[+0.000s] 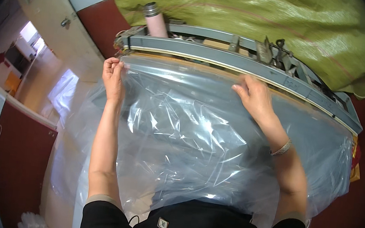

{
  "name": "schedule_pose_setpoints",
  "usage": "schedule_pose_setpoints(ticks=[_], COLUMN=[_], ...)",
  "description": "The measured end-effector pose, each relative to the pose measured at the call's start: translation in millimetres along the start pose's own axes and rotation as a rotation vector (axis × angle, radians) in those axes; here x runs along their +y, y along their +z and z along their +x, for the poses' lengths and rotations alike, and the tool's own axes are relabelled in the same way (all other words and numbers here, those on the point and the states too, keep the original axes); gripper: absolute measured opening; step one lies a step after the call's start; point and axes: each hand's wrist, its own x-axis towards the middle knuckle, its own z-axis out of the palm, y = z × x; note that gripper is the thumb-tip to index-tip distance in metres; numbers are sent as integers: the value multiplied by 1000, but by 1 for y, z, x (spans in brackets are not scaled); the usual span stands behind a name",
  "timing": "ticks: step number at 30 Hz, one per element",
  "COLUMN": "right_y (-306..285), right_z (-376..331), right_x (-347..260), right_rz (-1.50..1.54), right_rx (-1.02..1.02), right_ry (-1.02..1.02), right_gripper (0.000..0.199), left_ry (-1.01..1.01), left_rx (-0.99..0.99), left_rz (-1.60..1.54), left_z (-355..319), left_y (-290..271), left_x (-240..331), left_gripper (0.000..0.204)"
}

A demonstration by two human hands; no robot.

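A large clear plastic bag (189, 133) lies spread over the bench in front of me, crinkled and shiny. My left hand (113, 76) pinches the bag's far left corner next to the long grey sealing bar (243, 64). My right hand (254, 95) lies flat with fingers spread, pressing the bag's far edge down beside the same bar. A bracelet sits on my right wrist.
Behind the bar stand a pink cylinder with a metal cap (156, 19) and a big green woven sack (267, 15). A cream door (60, 30) with a round knob is at the left. Red-brown floor shows at the right. White stacked items (32, 223) sit lower left.
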Motion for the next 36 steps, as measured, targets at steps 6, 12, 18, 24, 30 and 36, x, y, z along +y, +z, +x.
schedule_pose_setpoints(ticks=[6,12,18,24,30,36], right_y=[-27,-159,-317,-388,-404,-392], right_z=[-72,-186,-341,-429,-439,-391], right_x=[22,94,209,276,262,202], right_rz=[334,13,-232,-337,-295,-33], right_rx=[-302,-165,91,310,436,805], right_ry=[354,655,775,867,857,928], right_gripper=[16,14,17,24,22,22], left_ry=[245,144,270,342,369,140], left_rx=[-292,-1018,-1164,-974,-764,-525], left_rz=[1381,1367,1191,946,1103,1094], left_z=[15,-10,-137,-163,-148,-140], left_y=[-79,-82,48,118,160,169], left_x=[-15,-17,14,21,-12,-32], left_gripper=[60,83,74,44,27,19])
